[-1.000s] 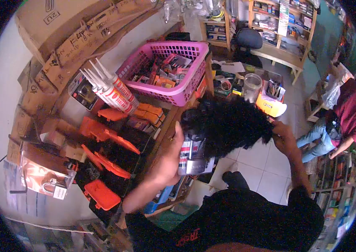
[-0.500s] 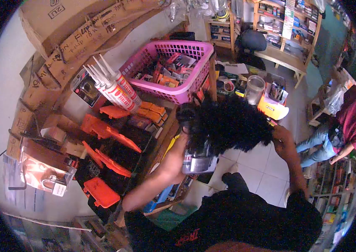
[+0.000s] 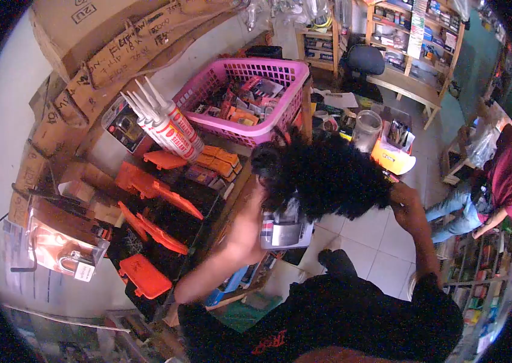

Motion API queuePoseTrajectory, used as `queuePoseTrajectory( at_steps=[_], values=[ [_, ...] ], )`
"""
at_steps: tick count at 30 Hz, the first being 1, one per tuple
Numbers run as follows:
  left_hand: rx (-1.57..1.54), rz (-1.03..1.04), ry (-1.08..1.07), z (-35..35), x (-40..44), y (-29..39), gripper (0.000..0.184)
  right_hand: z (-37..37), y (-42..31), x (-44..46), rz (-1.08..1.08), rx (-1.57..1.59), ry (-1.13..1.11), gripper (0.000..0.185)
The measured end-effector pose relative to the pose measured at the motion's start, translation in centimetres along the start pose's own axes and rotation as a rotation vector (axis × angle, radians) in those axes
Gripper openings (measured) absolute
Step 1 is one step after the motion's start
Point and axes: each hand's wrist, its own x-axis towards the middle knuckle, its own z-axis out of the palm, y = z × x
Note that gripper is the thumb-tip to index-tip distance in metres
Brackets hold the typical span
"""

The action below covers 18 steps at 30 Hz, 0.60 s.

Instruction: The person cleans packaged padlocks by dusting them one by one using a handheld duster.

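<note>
A fluffy black duster (image 3: pixel 328 178) spans the space between my hands. At its right end my right hand (image 3: pixel 408 202) is closed, beside a small yellow and red piece. My left hand (image 3: pixel 254 196) is at the duster's left end, fingers mostly hidden, closed around a clear blister pack (image 3: pixel 286 233) with a grey card. A round black part (image 3: pixel 265 158) shows above that hand; whether it belongs to the pack I cannot tell. Left of my forearm lies a black case with orange lids (image 3: pixel 146 276).
White sealant tubes (image 3: pixel 171 134) and a pink basket (image 3: pixel 250 133) of packaged goods stand on the counter. Beyond the duster are a clear jar (image 3: pixel 366 130) and a yellow box (image 3: pixel 394 158). A person in a maroon top (image 3: pixel 507 172) is at the right.
My left hand and the pack have shifted very slightly, and the round black part has moved a little left. My right hand stays nearly in place at the duster's end.
</note>
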Motion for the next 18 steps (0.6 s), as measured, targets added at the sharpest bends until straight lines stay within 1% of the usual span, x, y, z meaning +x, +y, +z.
queuePoseTrajectory(
  at_steps=[1, 2, 3, 4, 6, 7, 10, 13, 16, 18],
  values=[
    [-0.065, -0.005, -0.043, -0.4, 0.0, 0.5, 0.062, 0.1, 0.1, 0.0, -0.066, 0.034, 0.042, 0.010],
    [-0.129, -0.004, -0.087, -0.6, 0.1, 0.9, 0.062, 0.1, 0.3, -0.2, -0.026, 0.059, 0.012, 0.011],
    [-0.152, 0.046, -0.129, -0.3, -0.1, 1.3, 0.062, 0.0, 0.7, -0.4, 0.010, 0.082, -0.018, 0.011],
    [-0.151, 0.061, -0.122, -0.3, 0.0, 1.4, 0.062, -0.1, 0.7, -0.4, 0.047, 0.104, -0.051, 0.012],
    [-0.147, 0.081, -0.109, -0.5, 0.2, 1.3, 0.062, -0.2, -0.8, -0.3, 0.017, 0.046, -0.018, 0.012],
    [-0.127, 0.068, -0.074, -0.5, 0.1, 1.1, 0.063, -0.3, -1.6, -0.1, 0.006, 0.016, 0.002, 0.012],
    [-0.059, 0.018, 0.030, -0.6, -0.9, 0.1, 0.064, -0.7, -2.7, 0.3, -0.011, 0.040, -0.068, 0.011],
    [-0.198, 0.145, -0.127, 0.0, -0.4, 1.1, 0.063, -0.3, -1.8, -0.1, 0.013, 0.121, -0.077, 0.009],
    [-0.229, 0.196, -0.147, 0.1, -0.7, 1.9, 0.062, -0.1, -1.4, -1.2, 0.175, 0.145, -0.094, 0.007],
    [-0.217, 0.200, -0.145, 0.1, -0.7, 1.7, 0.063, -0.2, -1.8, -1.3, 0.103, 0.113, -0.120, 0.004]
  ],
)
